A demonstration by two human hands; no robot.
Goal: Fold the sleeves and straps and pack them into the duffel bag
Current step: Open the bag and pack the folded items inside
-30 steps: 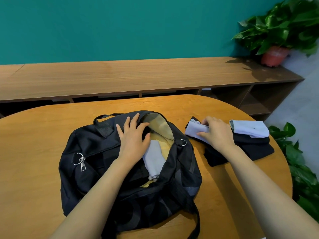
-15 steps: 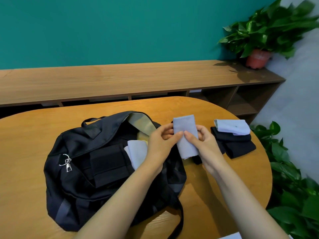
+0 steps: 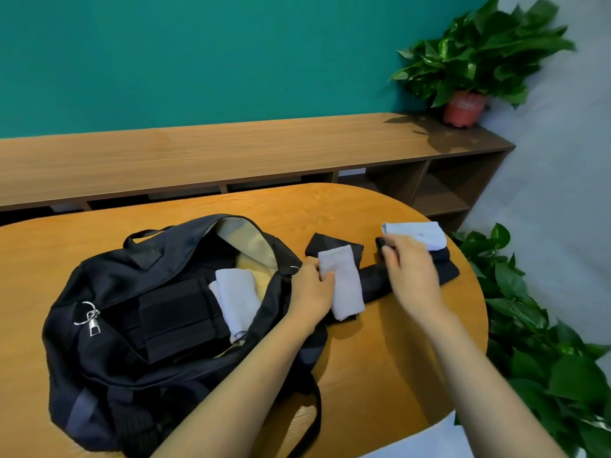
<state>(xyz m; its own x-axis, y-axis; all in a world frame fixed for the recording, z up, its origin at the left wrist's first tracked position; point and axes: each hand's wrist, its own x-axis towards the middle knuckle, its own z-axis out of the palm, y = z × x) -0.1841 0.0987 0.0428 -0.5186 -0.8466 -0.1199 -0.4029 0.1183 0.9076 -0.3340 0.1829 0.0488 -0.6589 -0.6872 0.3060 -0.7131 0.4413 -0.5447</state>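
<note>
A black duffel bag point(image 3: 132, 328) lies open on the round wooden table point(image 3: 390, 375), showing a folded pale sleeve point(image 3: 236, 297) and a black folded piece point(image 3: 178, 320) inside. My left hand point(image 3: 312, 290) pinches a folded pale grey sleeve point(image 3: 344, 282) just right of the bag's opening, above a black sleeve point(image 3: 334, 244). My right hand point(image 3: 408, 272) hovers blurred, fingers relaxed, over a stack of black folded pieces point(image 3: 446, 266) topped by a white folded sleeve point(image 3: 418, 233).
A long wooden shelf unit point(image 3: 231, 153) runs behind the table under a teal wall. A potted plant point(image 3: 466, 107) stands on its right end. Leafy plants point(image 3: 542, 342) crowd the table's right edge.
My right hand let go of the pale grey sleeve and moved right to the stack. My left hand keeps the sleeve, now lower beside the bag.
</note>
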